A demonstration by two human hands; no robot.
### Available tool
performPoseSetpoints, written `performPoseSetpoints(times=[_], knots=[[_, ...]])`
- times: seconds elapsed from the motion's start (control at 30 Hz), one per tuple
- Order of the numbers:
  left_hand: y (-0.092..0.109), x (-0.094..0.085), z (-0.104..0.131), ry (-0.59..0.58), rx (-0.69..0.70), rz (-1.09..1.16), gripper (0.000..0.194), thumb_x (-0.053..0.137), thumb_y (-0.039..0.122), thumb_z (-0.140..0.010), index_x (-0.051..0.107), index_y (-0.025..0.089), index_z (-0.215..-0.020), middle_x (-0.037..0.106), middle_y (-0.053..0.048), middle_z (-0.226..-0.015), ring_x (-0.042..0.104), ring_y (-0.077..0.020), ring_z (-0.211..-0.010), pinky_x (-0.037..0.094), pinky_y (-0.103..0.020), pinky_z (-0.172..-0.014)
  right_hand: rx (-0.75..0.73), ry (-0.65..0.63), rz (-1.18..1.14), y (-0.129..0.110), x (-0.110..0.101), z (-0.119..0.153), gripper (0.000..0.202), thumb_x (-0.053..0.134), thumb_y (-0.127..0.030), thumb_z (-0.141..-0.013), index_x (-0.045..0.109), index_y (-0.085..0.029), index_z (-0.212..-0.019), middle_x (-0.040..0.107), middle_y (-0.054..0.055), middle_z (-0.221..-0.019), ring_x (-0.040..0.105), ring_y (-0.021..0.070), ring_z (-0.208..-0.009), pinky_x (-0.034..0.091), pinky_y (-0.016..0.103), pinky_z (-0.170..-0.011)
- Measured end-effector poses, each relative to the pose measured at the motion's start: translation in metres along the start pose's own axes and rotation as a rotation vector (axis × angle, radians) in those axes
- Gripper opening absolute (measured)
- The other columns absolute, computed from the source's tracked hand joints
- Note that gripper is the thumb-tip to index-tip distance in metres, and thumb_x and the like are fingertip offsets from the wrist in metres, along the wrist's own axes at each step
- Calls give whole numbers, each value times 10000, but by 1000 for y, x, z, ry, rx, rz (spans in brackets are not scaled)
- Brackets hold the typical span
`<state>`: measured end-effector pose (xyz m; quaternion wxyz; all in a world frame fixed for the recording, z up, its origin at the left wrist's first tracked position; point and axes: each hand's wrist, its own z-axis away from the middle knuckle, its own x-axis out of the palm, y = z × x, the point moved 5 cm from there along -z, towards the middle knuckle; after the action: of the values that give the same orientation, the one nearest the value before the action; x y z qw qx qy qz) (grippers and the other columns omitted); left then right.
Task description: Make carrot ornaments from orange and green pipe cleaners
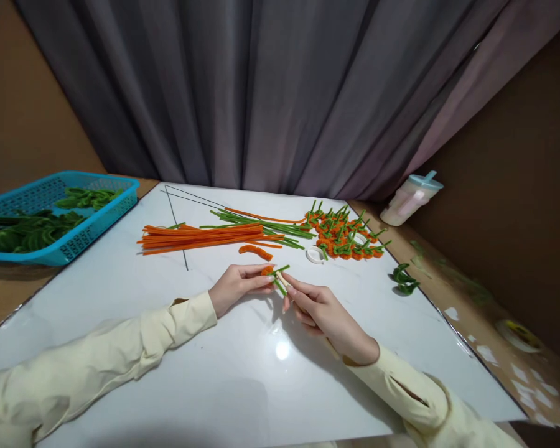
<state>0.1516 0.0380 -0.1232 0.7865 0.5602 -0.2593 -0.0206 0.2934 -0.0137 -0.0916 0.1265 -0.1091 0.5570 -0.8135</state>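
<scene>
My left hand (245,283) pinches a small orange chenille piece (267,270) with green chenille stems (280,288) sticking out of it. Its thumb and fingers are closed round the orange part. Just to the right, my right hand (329,314) grips a thin pale stick (282,279), whose tip touches or nearly touches the green stems. The stick's other end shows below the palm. Beyond my hands lies a curved orange chenille piece (256,252). A bundle of orange chenille stems (200,238) rests behind it, beside green chenille stems (261,223).
Several finished orange-and-green pieces (345,230) cluster at the back right beside a white ring (315,254). Green twisted pieces (404,279) lie near the right edge. A blue basket (100,214) holds green pieces at left. A lidded cup (410,199) stands back right.
</scene>
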Motion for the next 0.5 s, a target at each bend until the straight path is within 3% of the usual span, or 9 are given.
performPoseSetpoints(times=[0.17, 0.33, 0.5], knots=[[-2, 0, -1, -40, 2, -6, 415, 759, 234, -638, 677, 132, -1032, 689, -85, -982, 642, -144, -808, 504, -283, -838, 21, -15, -24, -2, 1, 0, 340, 545, -453, -806, 607, -152, -950, 212, -100, -475, 122, 42, -405, 132, 160, -336], [-1, 1, 0, -22, -5, -8, 428, 770, 237, -618, 682, 113, -1018, 694, -93, -944, 634, -145, -777, 501, -289, -815, 26, -80, -44, 0, 1, -2, 308, 534, -462, -813, 578, -158, -788, 186, -97, -475, 125, 41, -396, 116, 166, -336], [-1, 3, 1, -53, 7, -52, 413, 757, 260, -638, 684, 120, -1020, 695, -89, -925, 628, -156, -802, 503, -287, -805, -25, -68, 0, -3, 3, -4, 311, 510, -470, -827, 584, -169, -831, 197, -101, -469, 116, 39, -391, 145, 156, -329]])
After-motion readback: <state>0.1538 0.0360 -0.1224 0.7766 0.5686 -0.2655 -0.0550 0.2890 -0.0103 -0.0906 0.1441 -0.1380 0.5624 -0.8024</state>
